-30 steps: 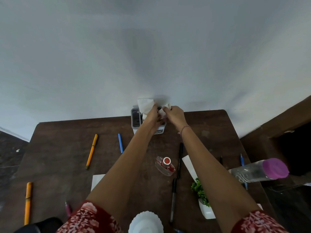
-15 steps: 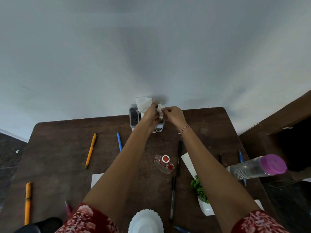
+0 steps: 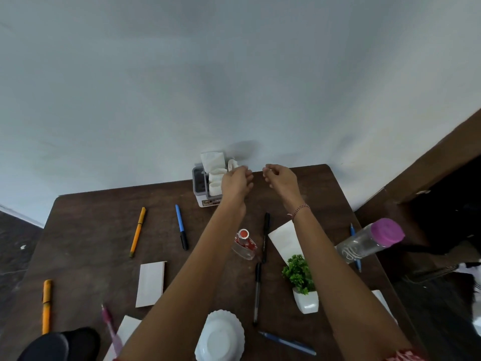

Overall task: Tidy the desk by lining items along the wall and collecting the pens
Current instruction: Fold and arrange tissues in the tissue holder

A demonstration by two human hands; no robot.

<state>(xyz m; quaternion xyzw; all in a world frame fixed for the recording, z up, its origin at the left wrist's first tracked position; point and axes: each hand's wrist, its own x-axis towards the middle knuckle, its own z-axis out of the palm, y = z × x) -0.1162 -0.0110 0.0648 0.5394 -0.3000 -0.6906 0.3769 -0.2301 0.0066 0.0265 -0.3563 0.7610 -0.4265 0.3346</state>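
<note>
My left hand (image 3: pixel 235 178) and right hand (image 3: pixel 279 177) hover, fingers loosely curled, empty; pulling back, a forearm could topple the small bottle (image 3: pixel 244 244).

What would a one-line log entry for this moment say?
left hand: empty, by tissue holder at wall | right hand: empty, raised | pens: loose on desk, not collected

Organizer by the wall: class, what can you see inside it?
In the organizer, white folded papers stand upright. Its left slot is dark, contents unclear. The left hand covers its right side.
</note>
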